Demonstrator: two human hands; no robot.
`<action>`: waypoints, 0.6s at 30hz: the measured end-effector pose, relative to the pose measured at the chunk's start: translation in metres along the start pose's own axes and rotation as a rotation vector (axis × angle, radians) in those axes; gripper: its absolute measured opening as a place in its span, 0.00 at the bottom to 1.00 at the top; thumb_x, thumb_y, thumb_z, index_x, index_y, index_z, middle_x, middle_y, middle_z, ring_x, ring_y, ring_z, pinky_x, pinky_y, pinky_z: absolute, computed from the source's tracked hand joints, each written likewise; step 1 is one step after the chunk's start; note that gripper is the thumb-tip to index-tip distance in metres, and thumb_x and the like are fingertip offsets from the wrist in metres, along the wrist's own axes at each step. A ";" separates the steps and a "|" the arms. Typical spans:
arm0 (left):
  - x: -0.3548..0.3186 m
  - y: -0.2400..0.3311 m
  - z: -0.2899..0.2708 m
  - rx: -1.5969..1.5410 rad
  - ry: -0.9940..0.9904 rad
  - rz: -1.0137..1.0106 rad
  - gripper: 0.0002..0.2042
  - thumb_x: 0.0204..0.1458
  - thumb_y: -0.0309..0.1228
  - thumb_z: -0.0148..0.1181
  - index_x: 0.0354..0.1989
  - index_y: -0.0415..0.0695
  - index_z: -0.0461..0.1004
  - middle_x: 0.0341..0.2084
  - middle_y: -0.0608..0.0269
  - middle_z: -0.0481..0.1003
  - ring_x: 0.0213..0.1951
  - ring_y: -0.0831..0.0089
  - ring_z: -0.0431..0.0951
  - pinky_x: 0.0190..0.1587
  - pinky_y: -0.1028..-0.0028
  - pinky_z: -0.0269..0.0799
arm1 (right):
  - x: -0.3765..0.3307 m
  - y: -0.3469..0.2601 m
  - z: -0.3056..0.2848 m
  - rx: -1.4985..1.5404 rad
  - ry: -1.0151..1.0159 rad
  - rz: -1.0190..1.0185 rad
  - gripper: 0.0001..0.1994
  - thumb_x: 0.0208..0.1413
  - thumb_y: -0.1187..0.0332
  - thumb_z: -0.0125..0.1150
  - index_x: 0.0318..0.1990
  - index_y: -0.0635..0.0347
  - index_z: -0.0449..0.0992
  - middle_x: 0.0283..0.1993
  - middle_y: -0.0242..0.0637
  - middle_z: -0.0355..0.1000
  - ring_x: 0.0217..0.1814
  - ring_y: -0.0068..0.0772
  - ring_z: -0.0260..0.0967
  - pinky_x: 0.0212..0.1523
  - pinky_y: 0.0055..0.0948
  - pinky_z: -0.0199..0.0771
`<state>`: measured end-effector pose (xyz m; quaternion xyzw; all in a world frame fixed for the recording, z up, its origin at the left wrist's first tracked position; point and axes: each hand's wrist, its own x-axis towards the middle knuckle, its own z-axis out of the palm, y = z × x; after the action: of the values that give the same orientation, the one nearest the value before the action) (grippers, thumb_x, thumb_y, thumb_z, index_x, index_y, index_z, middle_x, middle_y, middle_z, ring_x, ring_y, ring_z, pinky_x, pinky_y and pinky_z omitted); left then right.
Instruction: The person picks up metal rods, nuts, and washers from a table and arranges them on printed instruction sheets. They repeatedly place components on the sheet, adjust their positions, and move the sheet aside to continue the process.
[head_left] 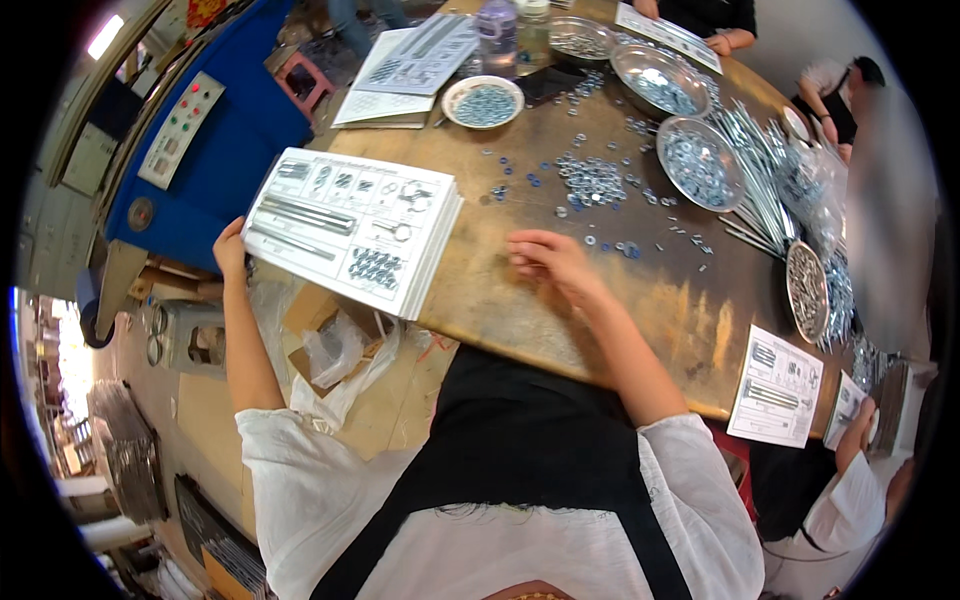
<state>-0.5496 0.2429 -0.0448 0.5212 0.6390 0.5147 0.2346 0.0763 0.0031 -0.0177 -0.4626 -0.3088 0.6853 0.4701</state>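
The stack of printed cards [355, 228] overhangs the table's [500, 300] left edge; it's light, floppy and slick, so you'd best grip its edge. Your left hand [230, 248] clasps its near-left corner. Your right hand [545, 260] rests loosely curled on the wood, apparently empty, near scattered washers [590, 180].

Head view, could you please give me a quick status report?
Left hand grips card stack edge. Right hand curled on table, contents hidden. Loose washers beyond.

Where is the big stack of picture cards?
In the head view, the stack of printed cards lies on the table's left edge, with the left hand at its near-left corner and the right hand to its right.
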 end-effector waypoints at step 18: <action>-0.207 0.263 0.143 -0.079 -0.262 0.615 0.08 0.62 0.20 0.50 0.43 0.38 0.76 0.48 0.60 0.74 0.43 0.74 0.74 0.45 0.76 0.72 | -0.586 0.107 -0.574 -1.345 1.583 0.381 0.21 0.52 0.76 0.48 0.54 0.60 0.79 0.51 0.56 0.76 0.53 0.59 0.74 0.56 0.45 0.74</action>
<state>-0.2465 0.0953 0.0925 0.7419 0.3956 0.5146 0.1685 0.6443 -0.5877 -0.1275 -0.9839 -0.1525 -0.0617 0.0691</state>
